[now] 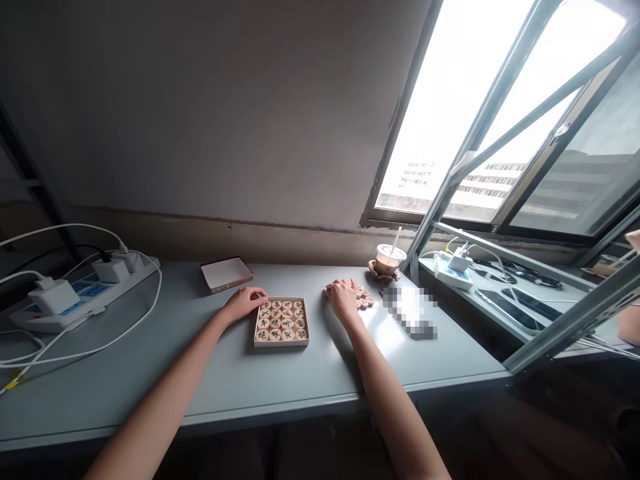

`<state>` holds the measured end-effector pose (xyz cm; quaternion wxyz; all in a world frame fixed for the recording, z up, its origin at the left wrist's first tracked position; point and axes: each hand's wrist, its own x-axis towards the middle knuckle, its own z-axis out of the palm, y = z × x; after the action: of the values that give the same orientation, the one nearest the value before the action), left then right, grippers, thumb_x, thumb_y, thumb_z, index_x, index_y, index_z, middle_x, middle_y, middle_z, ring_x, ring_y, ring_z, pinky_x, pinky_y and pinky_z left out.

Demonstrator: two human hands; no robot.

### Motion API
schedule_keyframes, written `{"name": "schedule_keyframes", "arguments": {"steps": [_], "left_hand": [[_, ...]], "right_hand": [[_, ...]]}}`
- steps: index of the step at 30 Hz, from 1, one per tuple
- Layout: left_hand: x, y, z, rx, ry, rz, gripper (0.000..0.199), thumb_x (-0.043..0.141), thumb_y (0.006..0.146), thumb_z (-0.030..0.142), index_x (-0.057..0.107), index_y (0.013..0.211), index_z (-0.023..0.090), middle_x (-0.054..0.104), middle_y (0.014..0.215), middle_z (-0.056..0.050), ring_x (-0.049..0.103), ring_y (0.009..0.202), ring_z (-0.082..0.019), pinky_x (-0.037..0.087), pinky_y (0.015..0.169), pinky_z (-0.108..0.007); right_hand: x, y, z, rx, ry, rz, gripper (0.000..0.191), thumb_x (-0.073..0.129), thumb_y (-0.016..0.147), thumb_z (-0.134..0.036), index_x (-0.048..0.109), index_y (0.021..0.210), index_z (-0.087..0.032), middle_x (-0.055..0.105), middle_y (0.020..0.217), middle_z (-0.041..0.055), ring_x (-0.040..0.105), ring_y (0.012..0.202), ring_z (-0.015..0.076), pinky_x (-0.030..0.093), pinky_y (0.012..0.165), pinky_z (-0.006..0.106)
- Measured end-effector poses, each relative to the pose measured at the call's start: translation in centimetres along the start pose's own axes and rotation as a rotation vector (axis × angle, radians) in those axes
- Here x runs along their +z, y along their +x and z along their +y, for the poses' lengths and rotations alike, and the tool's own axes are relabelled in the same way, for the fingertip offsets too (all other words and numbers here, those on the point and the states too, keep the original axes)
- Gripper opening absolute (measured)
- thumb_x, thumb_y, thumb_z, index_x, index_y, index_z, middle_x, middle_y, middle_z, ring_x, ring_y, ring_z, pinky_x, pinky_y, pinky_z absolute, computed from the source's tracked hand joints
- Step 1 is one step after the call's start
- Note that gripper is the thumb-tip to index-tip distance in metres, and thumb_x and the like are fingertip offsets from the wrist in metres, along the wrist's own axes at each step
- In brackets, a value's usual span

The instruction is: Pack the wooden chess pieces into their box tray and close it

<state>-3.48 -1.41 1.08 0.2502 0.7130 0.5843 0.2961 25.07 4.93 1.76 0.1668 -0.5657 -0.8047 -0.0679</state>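
Note:
A shallow square box [283,344] lies on the table, with rows of round wooden Chinese chess pieces [287,314] in it, dark characters facing up. At its far left corner, my left hand [243,304] has its fingers closed on the rim, beside the corner piece. To the right of the box, my right hand [344,297] reaches over a small heap of loose Chinese chess pieces [365,299]. Its fingers curl down, and what they hold, if anything, is hidden behind the back of the hand.
An open box lid [227,275] lies behind my left hand. A drink cup with a straw [390,257] stands at the back right, near a pixelated patch. At left are a power strip [95,293] and loose white cables. A metal frame post [450,180] rises at right.

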Motion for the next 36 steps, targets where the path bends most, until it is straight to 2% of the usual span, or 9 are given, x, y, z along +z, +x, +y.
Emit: {"name": "schedule_keyframes", "arguments": {"steps": [5, 9, 13, 17, 21, 26, 31, 33, 36], "left_hand": [[0.6, 0.4, -0.6, -0.003, -0.043, 0.027, 0.043, 0.05, 0.074, 0.052, 0.066, 0.086, 0.014, 0.064, 0.075, -0.006, 0.057, 0.072, -0.02, 0.039, 0.065, -0.026], [0.8, 0.8, -0.7, 0.026, -0.239, -0.118, 0.052, 0.048, 0.074, 0.056, 0.066, 0.092, 0.012, 0.063, 0.071, -0.006, 0.053, 0.063, -0.017, 0.038, 0.058, -0.025], [0.8, 1.1, -0.7, 0.04, -0.264, -0.149, 0.05, 0.051, 0.071, 0.052, 0.068, 0.09, 0.01, 0.061, 0.068, -0.006, 0.051, 0.061, -0.016, 0.038, 0.058, -0.026], [0.6, 1.1, -1.0, -0.004, -0.314, -0.158, 0.046, 0.042, 0.073, 0.046, 0.068, 0.091, 0.013, 0.06, 0.062, -0.004, 0.051, 0.061, -0.017, 0.039, 0.062, -0.027], [0.9, 1.2, -0.9, 0.009, -0.265, -0.149, 0.051, 0.039, 0.076, 0.055, 0.067, 0.085, 0.014, 0.056, 0.061, -0.003, 0.048, 0.058, -0.016, 0.037, 0.059, -0.027], [1.9, 1.1, -0.3, 0.007, -0.075, -0.066, 0.055, 0.057, 0.065, 0.064, 0.065, 0.087, 0.015, 0.057, 0.066, -0.002, 0.05, 0.064, -0.018, 0.033, 0.057, -0.025], [2.0, 1.0, -0.3, 0.01, -0.16, -0.101, 0.059, 0.057, 0.061, 0.07, 0.065, 0.083, 0.015, 0.059, 0.067, -0.004, 0.055, 0.068, -0.021, 0.037, 0.059, -0.026], [1.9, 1.0, -0.2, 0.012, -0.186, -0.121, 0.06, 0.056, 0.06, 0.07, 0.065, 0.083, 0.015, 0.06, 0.069, -0.005, 0.056, 0.071, -0.022, 0.039, 0.061, -0.027], [1.8, 0.8, -0.1, 0.026, -0.214, -0.136, 0.059, 0.055, 0.063, 0.069, 0.065, 0.087, 0.016, 0.063, 0.078, -0.007, 0.058, 0.079, -0.024, 0.042, 0.066, -0.028]], "right_hand": [[-1.3, -0.5, -2.3, -0.091, 0.332, 0.064, 0.02, 0.054, 0.086, -0.027, 0.067, 0.099, -0.02, 0.066, 0.099, 0.0066, 0.058, 0.091, 0.0199, 0.039, 0.088, 0.034], [-2.1, -1.4, -5.8, -0.283, 0.555, -0.02, 0.022, 0.058, 0.084, -0.029, 0.065, 0.104, -0.022, 0.066, 0.098, 0.0029, 0.061, 0.078, 0.014, 0.046, 0.069, 0.024], [-2.3, -2.4, -8.8, -0.443, 0.49, -0.022, 0.02, 0.057, 0.084, -0.031, 0.067, 0.101, -0.028, 0.067, 0.096, 0.0009, 0.062, 0.08, 0.0162, 0.045, 0.074, 0.027], [-2.4, -2.9, -9.7, -0.459, 0.482, -0.021, 0.022, 0.05, 0.088, -0.027, 0.066, 0.104, -0.027, 0.065, 0.106, 0.0018, 0.06, 0.092, 0.0175, 0.043, 0.08, 0.027], [-2.5, -2.8, -9.3, -0.413, 0.447, -0.078, 0.026, 0.05, 0.087, -0.029, 0.063, 0.109, -0.032, 0.06, 0.118, -0.0001, 0.059, 0.097, 0.0181, 0.041, 0.087, 0.032], [-2.1, -1.8, -6.2, -0.027, 0.193, 0.007, 0.034, 0.046, 0.086, -0.02, 0.06, 0.117, -0.023, 0.055, 0.125, 0.0088, 0.046, 0.117, 0.0262, 0.029, 0.1, 0.048], [-0.9, -1.2, -2.4, 0.258, -0.011, -0.04, 0.042, 0.044, 0.082, -0.013, 0.056, 0.122, -0.015, 0.051, 0.128, 0.0198, 0.04, 0.122, 0.0359, 0.022, 0.098, 0.062], [-0.5, -1.2, -1.7, 0.276, -0.07, -0.075, 0.041, 0.043, 0.078, -0.006, 0.062, 0.113, -0.015, 0.053, 0.126, 0.0194, 0.044, 0.118, 0.0363, 0.03, 0.095, 0.058], [-0.2, -1.3, -1.3, 0.16, -0.081, -0.086, 0.036, 0.043, 0.076, -0.003, 0.069, 0.096, -0.015, 0.058, 0.117, 0.0183, 0.052, 0.108, 0.0325, 0.042, 0.086, 0.044]]}}
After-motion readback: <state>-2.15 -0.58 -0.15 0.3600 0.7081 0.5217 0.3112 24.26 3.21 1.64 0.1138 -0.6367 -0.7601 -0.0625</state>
